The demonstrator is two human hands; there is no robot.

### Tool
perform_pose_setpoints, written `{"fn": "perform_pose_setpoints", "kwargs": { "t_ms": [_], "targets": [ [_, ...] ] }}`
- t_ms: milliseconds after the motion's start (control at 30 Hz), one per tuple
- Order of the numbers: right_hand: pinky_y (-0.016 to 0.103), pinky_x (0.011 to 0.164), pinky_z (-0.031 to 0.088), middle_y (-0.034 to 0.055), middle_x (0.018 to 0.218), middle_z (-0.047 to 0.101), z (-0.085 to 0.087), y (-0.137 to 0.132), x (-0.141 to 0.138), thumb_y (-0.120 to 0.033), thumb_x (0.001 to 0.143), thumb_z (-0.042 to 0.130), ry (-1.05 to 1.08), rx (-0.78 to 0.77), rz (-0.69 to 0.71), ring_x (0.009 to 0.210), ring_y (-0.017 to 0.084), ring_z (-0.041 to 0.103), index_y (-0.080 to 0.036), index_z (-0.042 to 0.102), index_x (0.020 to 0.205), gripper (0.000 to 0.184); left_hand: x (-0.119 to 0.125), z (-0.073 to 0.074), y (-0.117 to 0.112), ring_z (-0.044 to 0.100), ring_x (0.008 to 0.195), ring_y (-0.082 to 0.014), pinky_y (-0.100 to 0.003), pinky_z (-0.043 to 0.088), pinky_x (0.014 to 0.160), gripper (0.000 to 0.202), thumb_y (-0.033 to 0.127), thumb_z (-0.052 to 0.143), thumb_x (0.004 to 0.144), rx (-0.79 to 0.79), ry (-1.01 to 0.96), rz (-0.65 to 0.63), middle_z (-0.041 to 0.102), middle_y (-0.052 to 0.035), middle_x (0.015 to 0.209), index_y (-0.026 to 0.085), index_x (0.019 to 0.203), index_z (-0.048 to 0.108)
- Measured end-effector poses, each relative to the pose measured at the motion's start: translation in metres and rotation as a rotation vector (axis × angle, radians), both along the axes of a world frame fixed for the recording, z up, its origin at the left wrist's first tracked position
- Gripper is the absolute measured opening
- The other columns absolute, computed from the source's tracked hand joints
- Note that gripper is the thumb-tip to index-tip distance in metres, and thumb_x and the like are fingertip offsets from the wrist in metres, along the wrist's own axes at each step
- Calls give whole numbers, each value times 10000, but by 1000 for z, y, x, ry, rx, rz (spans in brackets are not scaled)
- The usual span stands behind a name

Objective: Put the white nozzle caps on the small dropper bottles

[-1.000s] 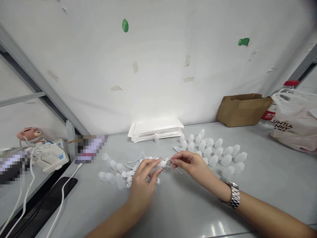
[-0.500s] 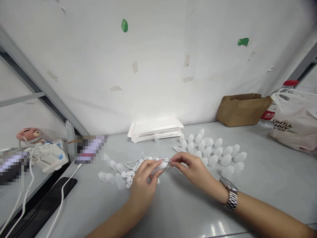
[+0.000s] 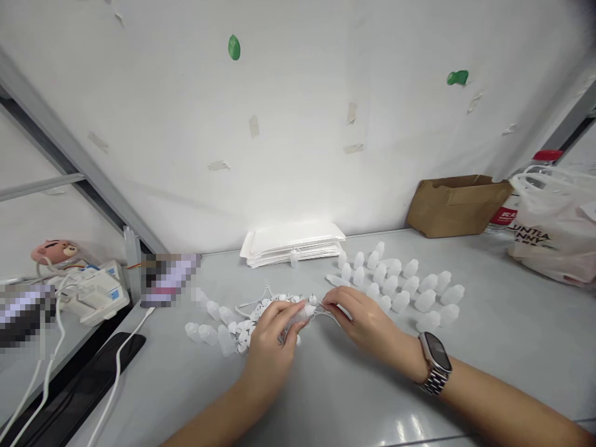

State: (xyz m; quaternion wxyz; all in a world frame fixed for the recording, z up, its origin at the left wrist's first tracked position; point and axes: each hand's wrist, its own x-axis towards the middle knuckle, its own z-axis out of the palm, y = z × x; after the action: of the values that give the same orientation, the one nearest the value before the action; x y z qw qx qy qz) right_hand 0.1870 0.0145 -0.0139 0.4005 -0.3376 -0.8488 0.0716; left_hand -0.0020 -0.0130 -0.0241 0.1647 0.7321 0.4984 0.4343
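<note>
Head view: the left hand grips a bottle beside the caps on the worktop, best held steady while the right hand pinches closed near its tip, contents unclear.

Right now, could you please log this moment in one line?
left hand: holds bottle; right hand: pinched beside it; nearby: small white parts
</note>
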Motion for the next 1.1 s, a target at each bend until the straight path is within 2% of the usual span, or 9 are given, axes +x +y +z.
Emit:
{"fn": "perform_pose_setpoints", "kwargs": {
  "t_ms": [233, 433, 600, 667, 800, 933, 1000, 1100],
  "targets": [
    [307, 612, 513, 86, 779, 622, -1, 1, 0, -78, 872, 399, -52, 102, -25, 703, 172, 578, -153, 530, 870, 151, 4, 4, -2, 524, 598, -98, -195, 445, 504, 258, 160, 559, 793, 1, -5, -16, 549, -3, 729, 232, 1022, 654],
    [329, 645, 525, 107, 803, 619, -4, -3, 0, -40, 860, 369, -135, 132, -35, 745, 187, 581, -128, 540, 884, 194, 4, 1, -4, 519, 597, -99, -182, 436, 479, 281, 161, 561, 786, 26, 20, -26, 534, 3, 700, 258, 1034, 651],
    [352, 662, 525, 138, 834, 617, -4, -8, -1, 20, 836, 304, -260, 245, -13, 781, 205, 572, -103, 543, 907, 278, 3, -2, -5, 515, 579, -103, -209, 469, 531, 265, 179, 572, 783, 55, 59, -35, 553, -4, 708, 233, 1028, 656],
    [347, 654, 523, 136, 832, 616, -3, -8, -1, 13, 843, 301, -251, 217, -15, 782, 205, 573, -107, 541, 899, 275, 3, -1, -4, 519, 580, -104, -210, 473, 538, 255, 187, 577, 781, 34, 59, -29, 558, -5, 709, 232, 1018, 661],
    [323, 628, 512, 94, 804, 607, 3, -3, 0, -60, 871, 367, -125, 35, -22, 736, 181, 567, -136, 529, 892, 180, 4, 4, -3, 535, 613, -108, -201, 467, 530, 251, 210, 576, 788, -36, 28, -1, 560, -4, 732, 248, 1023, 656],
    [332, 694, 508, 71, 867, 595, 9, -1, 2, -112, 862, 458, -27, -89, -47, 797, 174, 562, -159, 502, 998, 150, 4, 7, -2, 547, 635, -111, -213, 478, 570, 248, 213, 566, 795, -42, -26, 12, 569, -3, 747, 251, 1024, 654],
    [341, 715, 505, 72, 887, 589, 9, 0, 3, -119, 856, 478, -27, -95, -62, 826, 180, 558, -167, 510, 1005, 160, 3, 7, -1, 555, 647, -116, -219, 484, 579, 243, 222, 566, 795, -37, -39, 16, 579, -5, 762, 256, 1019, 656],
    [343, 682, 501, 89, 856, 590, 9, 1, 3, -126, 863, 465, -72, -23, -49, 798, 193, 552, -152, 551, 936, 115, 3, 7, -2, 562, 654, -122, -223, 486, 572, 239, 236, 569, 793, -39, -42, 19, 587, -10, 774, 265, 1014, 658]
  ]
}}
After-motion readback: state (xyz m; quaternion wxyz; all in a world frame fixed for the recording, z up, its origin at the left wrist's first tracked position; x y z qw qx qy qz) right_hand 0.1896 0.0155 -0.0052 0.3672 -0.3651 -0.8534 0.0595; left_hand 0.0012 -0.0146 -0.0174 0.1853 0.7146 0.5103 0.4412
